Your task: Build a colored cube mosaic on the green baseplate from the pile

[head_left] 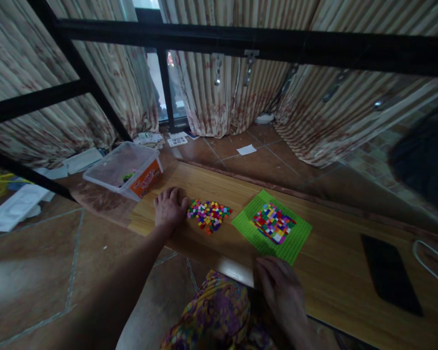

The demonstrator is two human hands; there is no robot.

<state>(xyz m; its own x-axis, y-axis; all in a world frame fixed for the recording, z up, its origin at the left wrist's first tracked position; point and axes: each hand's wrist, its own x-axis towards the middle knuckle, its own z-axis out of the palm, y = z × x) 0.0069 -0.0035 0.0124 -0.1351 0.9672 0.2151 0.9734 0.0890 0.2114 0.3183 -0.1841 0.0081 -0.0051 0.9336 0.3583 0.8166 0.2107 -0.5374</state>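
Observation:
My left hand (169, 207) rests on the wooden bench top, its fingers apart, right beside a loose pile of small multicoloured building bricks (210, 215). To the right of that pile lies a green studded baseplate (298, 234), turned at an angle. A tight patch of mixed-colour bricks (274, 223) covers the middle of the plate. My right hand (282, 289) is at the front edge of the bench, just below the baseplate's near corner. Its fingers are loosely bent, and I see nothing held in them.
A clear plastic tub (122, 167) with an orange label stands at the bench's left end, a few pieces inside. A black flat phone-like slab (391, 273) and a white cable (425, 265) lie to the right. Behind are a dark metal frame (204, 39) and curtains (208, 107).

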